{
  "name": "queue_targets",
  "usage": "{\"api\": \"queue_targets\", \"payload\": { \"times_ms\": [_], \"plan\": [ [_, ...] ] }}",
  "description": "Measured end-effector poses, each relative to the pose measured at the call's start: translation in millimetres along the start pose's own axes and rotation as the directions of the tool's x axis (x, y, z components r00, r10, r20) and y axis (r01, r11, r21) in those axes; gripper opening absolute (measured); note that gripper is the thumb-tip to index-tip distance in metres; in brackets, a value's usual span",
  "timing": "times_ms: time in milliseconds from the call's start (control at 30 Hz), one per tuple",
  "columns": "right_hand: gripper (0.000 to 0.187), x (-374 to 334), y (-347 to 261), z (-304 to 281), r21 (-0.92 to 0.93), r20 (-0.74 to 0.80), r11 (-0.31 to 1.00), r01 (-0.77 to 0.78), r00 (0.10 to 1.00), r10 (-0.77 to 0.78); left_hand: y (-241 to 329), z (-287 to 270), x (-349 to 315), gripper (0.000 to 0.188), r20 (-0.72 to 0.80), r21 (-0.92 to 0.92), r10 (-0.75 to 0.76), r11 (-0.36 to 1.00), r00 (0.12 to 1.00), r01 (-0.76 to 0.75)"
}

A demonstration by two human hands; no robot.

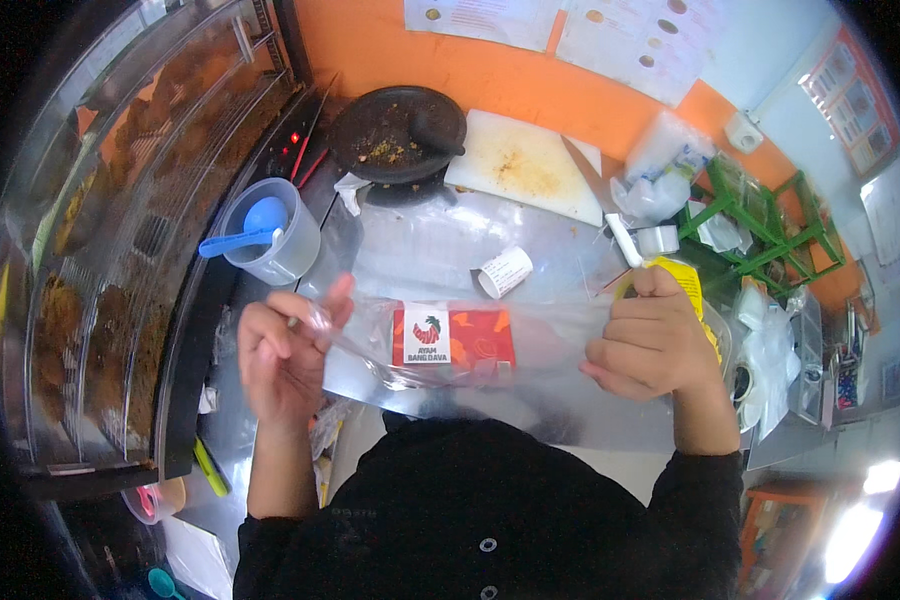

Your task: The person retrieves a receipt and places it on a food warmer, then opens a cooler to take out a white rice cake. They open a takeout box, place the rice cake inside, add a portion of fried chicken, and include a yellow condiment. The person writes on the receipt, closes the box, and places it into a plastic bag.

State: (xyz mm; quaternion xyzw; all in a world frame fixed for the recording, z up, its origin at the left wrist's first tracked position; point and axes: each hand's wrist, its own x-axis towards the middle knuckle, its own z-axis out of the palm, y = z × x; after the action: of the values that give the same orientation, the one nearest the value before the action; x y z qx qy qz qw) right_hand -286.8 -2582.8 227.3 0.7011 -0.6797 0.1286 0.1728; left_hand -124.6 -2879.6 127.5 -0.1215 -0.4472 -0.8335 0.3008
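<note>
**benchwatcher:** Looking at the head view, I'd say this is the bag-opening step. The clear plastic bag (440, 345) with the red and white printed panel hangs stretched between both hands, above the steel bench (420, 250). The left hand (282, 362) has its fingers (335, 300) pinched narrow on the bag's left end, thumb and forefinger rubbing the film. The right hand (655, 345) is curled into a closed fist around the right end, and something yellow pokes out above its knuckles, can't tell what.

**fryguy:** Which way does the bag lie though?

**benchwatcher:** Long axis runs side to side, fingers to fingers, pretty much level. My guess is the mouth points toward the left fingers, since that's where the film looks bunched and worked at, but the plastic is see-through and a bit blurred there, so not certain. The printed panel faces up at the camera, upright.

**fryguy:** So what's needed next?

**benchwatcher:** Judging from this, the two layers need separating at the left pinch while the right fist keeps tension. Beyond the left fingers sits a clear jug (275, 240) with a blue scoop (255, 225); beyond the right fingers, a knife (605, 205) and a white cutting board (525, 165).
</note>
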Motion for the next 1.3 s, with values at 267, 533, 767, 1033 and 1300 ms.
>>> {"api": "queue_targets", "payload": {
  "times_ms": [267,533,767,1033,1300],
  "plan": [
    [0.039,-18.6,-1.7,36.4,0.199,0.16,0.98,-0.025,0.987,-0.008,-46.4,-33.8,10.8,0.047,0.621,0.684,0.553,-0.035,0.556,-0.729],
    [0.047,-27.5,0.8,58.0,0.091,-0.465,0.996,0.016,0.885,0.029,-69.8,-12.0,24.7,0.025,0.255,0.701,-0.463,0.693,0.849,0.167],
    [0.061,-5.8,5.8,62.5,0.255,-0.4,0.904,-0.343,0.814,0.422,-105.4,65.9,49.8,0.022,0.494,0.48,-0.218,0.876,0.842,-0.055],
    [0.093,-45.6,11.5,97.9,0.782,0.298,0.391,-0.485,0.843,0.448,-95.0,76.6,79.6,0.011,0.582,0.673,-0.404,0.727,0.705,-0.138],
    [0.047,-11.5,-45.5,245.3,0.568,0.81,-0.377,-0.732,0.414,0.416,-126.4,85.6,79.5,0.025,0.652,0.757,-0.624,0.57,0.43,-0.319]
  ]
}}
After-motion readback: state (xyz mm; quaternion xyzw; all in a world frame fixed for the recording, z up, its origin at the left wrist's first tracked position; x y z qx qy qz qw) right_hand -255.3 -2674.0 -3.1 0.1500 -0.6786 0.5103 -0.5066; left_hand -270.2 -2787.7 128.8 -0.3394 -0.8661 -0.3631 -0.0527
